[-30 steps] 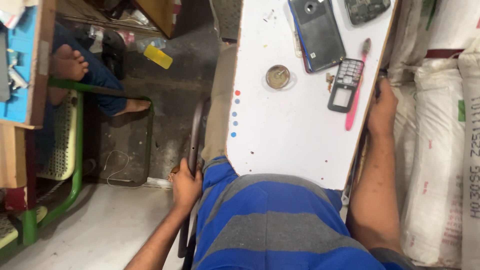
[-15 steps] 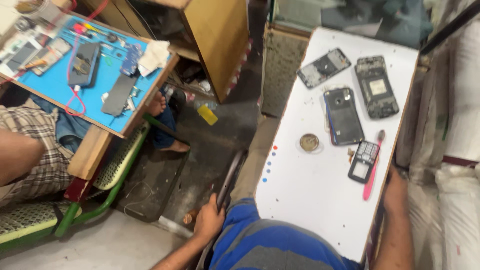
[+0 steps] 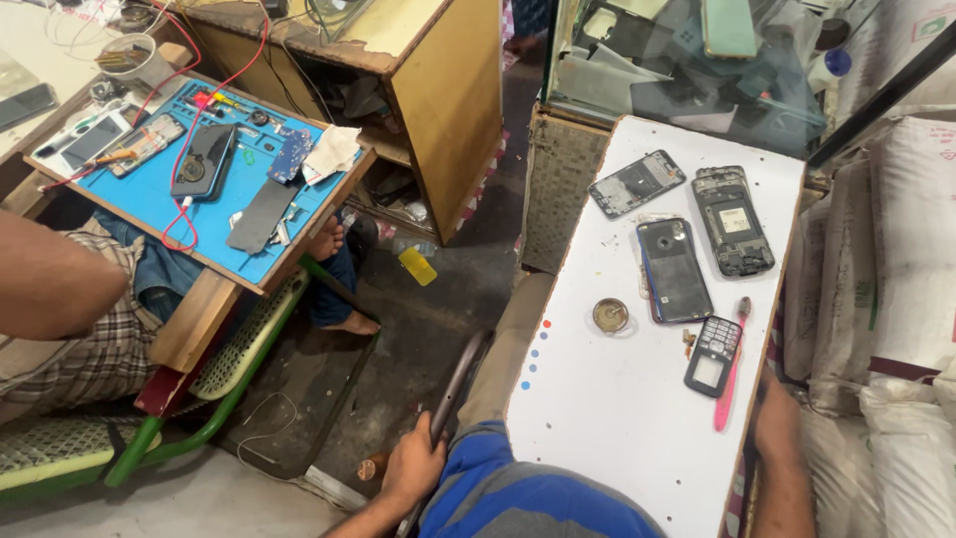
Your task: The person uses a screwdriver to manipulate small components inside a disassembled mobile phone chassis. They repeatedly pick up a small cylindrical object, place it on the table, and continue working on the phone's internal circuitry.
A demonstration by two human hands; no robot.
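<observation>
My left hand [image 3: 411,468] grips a dark metal chair bar [image 3: 454,384] beside my blue striped shirt. My right hand [image 3: 775,416] rests on the right edge of a white tabletop [image 3: 597,408]. On the tabletop lie an opened dark phone body [image 3: 673,269], a phone frame with its insides showing [image 3: 732,220], a phone back plate [image 3: 636,183], a small keypad phone [image 3: 713,355], a pink brush [image 3: 730,384] and a round metal tin [image 3: 610,316].
A person in checked shorts [image 3: 70,329] sits at left by a blue work mat [image 3: 189,194] with phone parts and red wires. A wooden cabinet [image 3: 448,100], a glass case [image 3: 687,70], white sacks [image 3: 896,299] and a green chair frame [image 3: 199,418] surround me.
The view has tilted up and left, bringing in the blue work mat, cabinet and glass case. Both hands keep their holds on the bar and the table edge.
</observation>
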